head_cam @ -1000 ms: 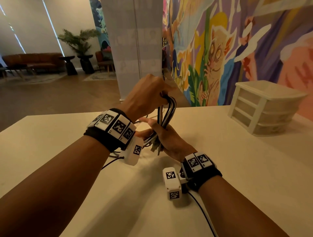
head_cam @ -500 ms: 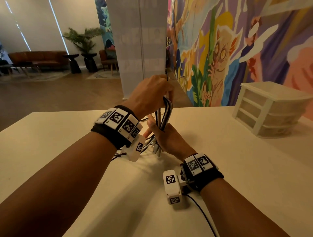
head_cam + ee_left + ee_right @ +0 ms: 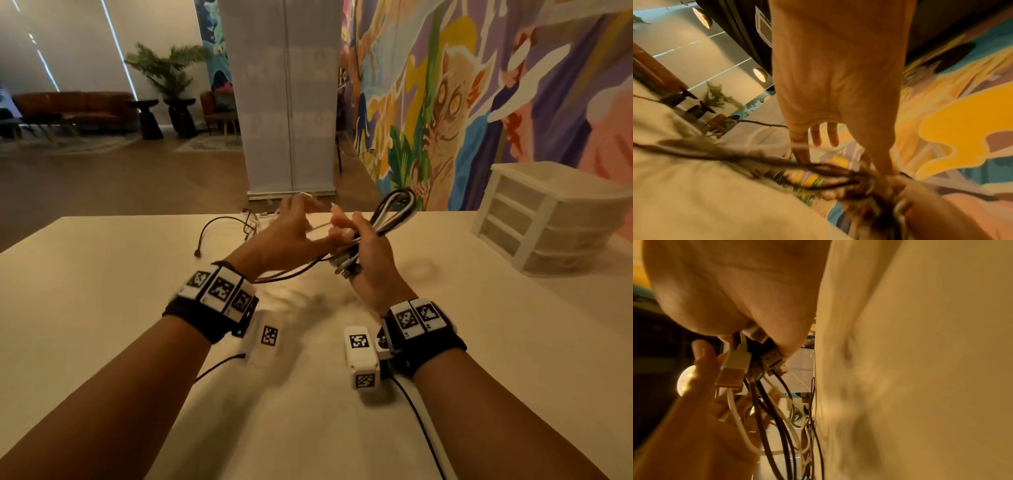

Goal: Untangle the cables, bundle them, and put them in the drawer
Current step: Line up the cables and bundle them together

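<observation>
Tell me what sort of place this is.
Probably an office lounge or lobby: a painted mural covers the wall, with a brown sofa and potted plant behind the white table.

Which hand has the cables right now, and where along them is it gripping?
The right hand grips the folded cable bundle near its plug ends. The left hand is blurred; its hold cannot be told.
</observation>
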Available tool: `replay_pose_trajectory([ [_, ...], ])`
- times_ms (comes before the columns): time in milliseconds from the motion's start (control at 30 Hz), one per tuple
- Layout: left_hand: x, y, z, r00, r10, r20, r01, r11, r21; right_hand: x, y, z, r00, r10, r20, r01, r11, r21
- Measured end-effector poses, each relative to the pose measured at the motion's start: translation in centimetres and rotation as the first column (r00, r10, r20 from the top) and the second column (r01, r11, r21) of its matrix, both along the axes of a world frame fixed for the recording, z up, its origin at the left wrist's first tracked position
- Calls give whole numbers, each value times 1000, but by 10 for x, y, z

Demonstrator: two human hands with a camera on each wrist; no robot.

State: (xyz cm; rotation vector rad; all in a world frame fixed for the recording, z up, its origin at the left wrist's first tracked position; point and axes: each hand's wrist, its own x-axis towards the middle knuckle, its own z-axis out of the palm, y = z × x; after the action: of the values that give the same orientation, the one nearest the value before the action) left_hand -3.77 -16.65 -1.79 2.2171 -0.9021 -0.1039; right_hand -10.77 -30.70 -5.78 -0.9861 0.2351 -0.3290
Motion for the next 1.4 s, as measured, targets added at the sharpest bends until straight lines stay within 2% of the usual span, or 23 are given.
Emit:
replay_pose_trajectory([
  [100, -5, 2, -24, 979, -56, -196, 62, 998, 24, -1, -1, -2, 999, 43, 13, -43, 997, 71],
  [167, -10, 3, -23, 966, -111, -232, 134, 987, 85, -3, 2, -2, 997, 80, 5, -80, 995, 60],
  [267, -12, 7, -18, 956, -205, -208, 237, 961, 143, 1, 5, -2, 993, 118, 9, -118, 993, -1],
  [333, -12, 11, -18, 952, -247, -182, 273, 953, 132, 5, 5, -5, 992, 122, 27, -121, 991, -51],
  [533, -7, 18, -32, 957, -260, -131, 274, 956, 105, 7, 15, -6, 995, 95, 9, -87, 947, -310],
  [600, -9, 18, -33, 954, -271, -128, 285, 953, 108, 5, 18, -2, 995, 102, -1, -97, 934, -343],
  [833, -16, 12, -40, 956, -272, -111, 272, 962, -20, 9, 18, 1, 996, 89, 6, -83, 954, -287],
  [1067, -12, 13, -43, 958, -271, -96, 277, 959, 55, 10, 17, -6, 993, 71, -97, -95, 959, -268],
  [1200, -11, 15, -44, 949, -285, -133, 293, 955, 42, 14, 16, -12, 983, -68, -171, 42, 988, -148],
  [1333, -10, 15, -42, 946, -286, -151, 294, 955, 36, 15, 14, -12, 1000, 17, -26, -14, 994, 111],
  [1400, -9, 15, -40, 938, -301, -170, 309, 951, 26, 13, 14, -7, 994, 94, 55, -101, 984, 144],
])
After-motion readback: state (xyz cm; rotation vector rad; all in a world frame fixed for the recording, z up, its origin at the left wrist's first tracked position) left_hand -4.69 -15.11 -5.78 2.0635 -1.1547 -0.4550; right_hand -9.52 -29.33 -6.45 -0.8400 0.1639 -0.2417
